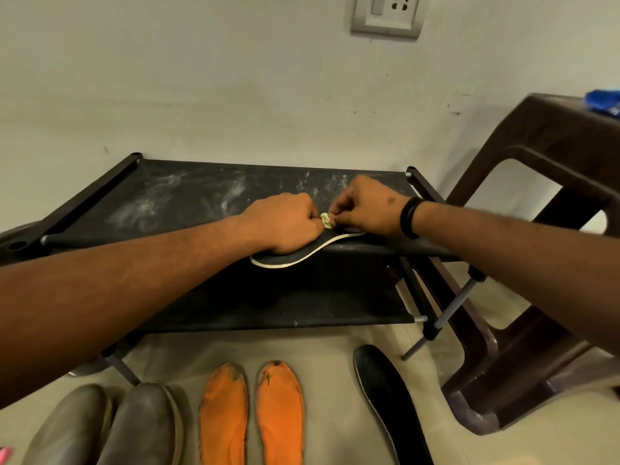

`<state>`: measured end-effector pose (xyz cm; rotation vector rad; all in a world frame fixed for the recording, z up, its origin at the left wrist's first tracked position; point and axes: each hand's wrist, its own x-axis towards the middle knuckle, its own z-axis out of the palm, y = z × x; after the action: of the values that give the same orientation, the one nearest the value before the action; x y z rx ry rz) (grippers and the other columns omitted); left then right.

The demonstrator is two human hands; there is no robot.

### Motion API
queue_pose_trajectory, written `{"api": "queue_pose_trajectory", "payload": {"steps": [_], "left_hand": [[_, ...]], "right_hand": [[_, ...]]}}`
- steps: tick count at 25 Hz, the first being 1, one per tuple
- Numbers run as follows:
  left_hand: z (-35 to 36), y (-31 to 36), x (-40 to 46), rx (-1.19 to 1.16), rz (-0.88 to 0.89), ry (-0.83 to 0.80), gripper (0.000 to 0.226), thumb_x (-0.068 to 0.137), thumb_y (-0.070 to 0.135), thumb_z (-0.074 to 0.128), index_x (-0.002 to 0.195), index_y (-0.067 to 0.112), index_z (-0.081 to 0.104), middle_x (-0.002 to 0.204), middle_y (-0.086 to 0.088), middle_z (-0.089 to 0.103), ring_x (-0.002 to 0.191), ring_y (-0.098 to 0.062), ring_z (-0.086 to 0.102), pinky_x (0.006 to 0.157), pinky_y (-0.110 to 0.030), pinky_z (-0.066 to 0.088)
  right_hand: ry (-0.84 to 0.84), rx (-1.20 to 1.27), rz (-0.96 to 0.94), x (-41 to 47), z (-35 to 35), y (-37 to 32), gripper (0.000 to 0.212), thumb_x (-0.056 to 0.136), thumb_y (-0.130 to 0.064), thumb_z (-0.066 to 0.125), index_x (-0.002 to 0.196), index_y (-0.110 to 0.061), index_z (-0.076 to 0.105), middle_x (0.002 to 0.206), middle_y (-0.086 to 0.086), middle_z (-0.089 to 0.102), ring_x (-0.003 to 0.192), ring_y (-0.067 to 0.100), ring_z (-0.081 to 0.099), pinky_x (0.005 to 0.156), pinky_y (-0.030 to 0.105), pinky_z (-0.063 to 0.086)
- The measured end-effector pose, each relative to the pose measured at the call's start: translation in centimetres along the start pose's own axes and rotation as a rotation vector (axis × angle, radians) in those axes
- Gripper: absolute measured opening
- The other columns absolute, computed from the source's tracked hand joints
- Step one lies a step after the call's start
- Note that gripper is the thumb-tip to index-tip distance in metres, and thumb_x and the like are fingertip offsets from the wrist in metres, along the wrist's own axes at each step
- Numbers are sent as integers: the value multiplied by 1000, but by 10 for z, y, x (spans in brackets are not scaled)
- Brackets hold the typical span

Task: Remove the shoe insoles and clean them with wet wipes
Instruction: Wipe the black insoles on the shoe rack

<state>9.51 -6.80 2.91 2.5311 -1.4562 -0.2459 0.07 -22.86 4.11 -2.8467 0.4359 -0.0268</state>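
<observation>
A black insole with a pale rim [288, 258] lies on the front edge of the black shoe rack's top shelf [188, 199]. My left hand [285, 223] rests on it with curled fingers. My right hand [364, 206] is close beside it, and both hands pinch a small crumpled yellowish wipe [326, 220] between their fingertips, just above the insole. A second black insole [385, 394] lies on the floor at the right. Two orange insoles [251, 414] lie side by side on the floor in front of the rack.
A pair of grey-brown shoes [110, 427] stands on the floor at the lower left. A brown plastic stool [536, 250] stands to the right of the rack, with a blue packet [604, 100] on top. A wall with a socket [385, 15] is behind.
</observation>
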Motion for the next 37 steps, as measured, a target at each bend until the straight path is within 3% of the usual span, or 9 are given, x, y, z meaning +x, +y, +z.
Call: {"api": "queue_pose_trajectory", "payload": {"steps": [4,8,12,15,18,21,24,31,37], "left_hand": [[-1,4,0,-17,9,8,55,83,45,32,109,18,71,113,-5,72,93,-27,66,83,-43,56],[-2,2,-1,17,-13,-4,47,87,45,37,111,22,71,104,-5,72,88,-26,65,78,-40,55],[-3,5,-2,-17,3,-3,55,81,45,32,109,17,71,114,-4,73,94,-27,67,83,-43,57],[-2,1,-1,-14,7,-6,43,87,35,38,110,21,72,109,-5,73,94,-28,66,82,-44,57],[-5,-3,7,-24,63,-19,39,93,19,45,119,31,72,119,-2,71,108,-29,65,93,-42,54],[-31,-23,13,-60,175,-87,38,101,15,53,132,33,65,135,8,64,123,-16,59,97,-21,40],[-68,-47,10,-8,143,-174,45,96,36,65,139,43,53,104,11,68,97,-8,63,80,-17,40],[-30,-6,21,44,124,-58,80,77,75,64,136,22,60,129,-3,62,113,-23,60,98,-37,49],[-5,-20,7,-142,146,52,68,83,61,66,140,24,58,107,6,49,107,-11,49,97,-27,39]], "right_hand": [[185,-167,163,13,-6,15,15,88,-20,63,93,-12,74,92,10,71,78,23,64,80,39,57],[39,10,35,13,-1,-2,11,87,-17,69,92,-11,76,91,4,74,82,16,67,80,31,56],[241,-282,187,16,-2,9,11,89,-19,59,80,-15,63,91,13,66,82,31,62,71,34,50],[119,-102,35,7,3,-1,12,88,-17,63,86,-13,74,87,3,71,79,18,66,75,31,55],[66,121,-44,-9,-19,0,8,87,-15,69,87,-15,77,81,-5,71,70,0,61,66,10,48],[330,169,51,-5,-43,35,10,88,-18,67,83,-12,74,80,0,69,73,12,62,72,27,51],[350,229,155,-5,-53,64,18,93,-26,60,88,-10,65,87,2,65,83,21,62,76,34,49],[200,-69,-54,-7,-31,30,6,91,-22,61,88,-17,63,86,0,63,80,18,59,72,28,44],[86,-412,-63,4,-11,17,11,90,-8,57,94,-13,65,98,10,64,86,27,63,76,35,53]]}}
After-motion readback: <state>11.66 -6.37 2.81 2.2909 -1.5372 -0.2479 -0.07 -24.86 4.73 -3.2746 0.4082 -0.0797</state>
